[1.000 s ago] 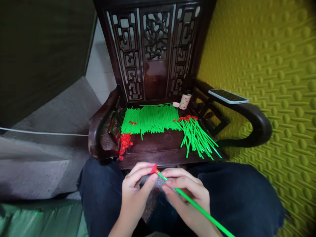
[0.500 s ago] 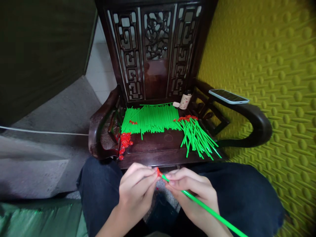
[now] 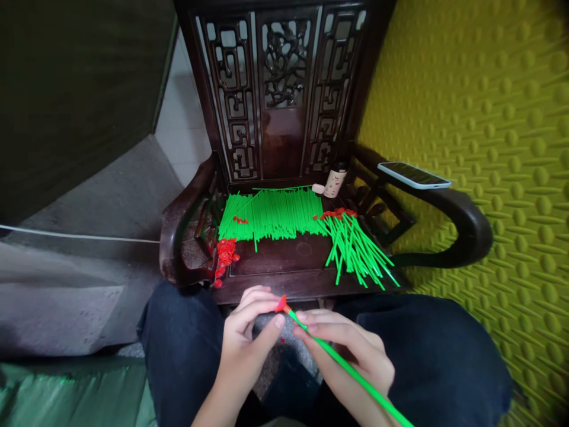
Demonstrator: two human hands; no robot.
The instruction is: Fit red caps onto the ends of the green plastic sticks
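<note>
My right hand (image 3: 351, 350) pinches a long green stick (image 3: 355, 375) that runs down to the lower right. A small red cap (image 3: 280, 306) sits on the stick's upper tip. My left hand (image 3: 249, 341) has its fingers curled around that tip, with fingertips at the red cap. Both hands hover over my lap in dark trousers, just in front of a dark wooden chair (image 3: 284, 279).
On the chair seat lie a wide row of plain green sticks (image 3: 271, 214), a heap of red-capped sticks (image 3: 355, 246) at the right and loose red caps (image 3: 225, 252) at the left. A small bottle (image 3: 334, 181) stands at the back. A phone (image 3: 413, 175) rests on the right armrest.
The red-tipped end has stayed between my hands. My left fingers closed on the tip half a second ago and have now loosened a little; the stick has tilted slightly steeper.
</note>
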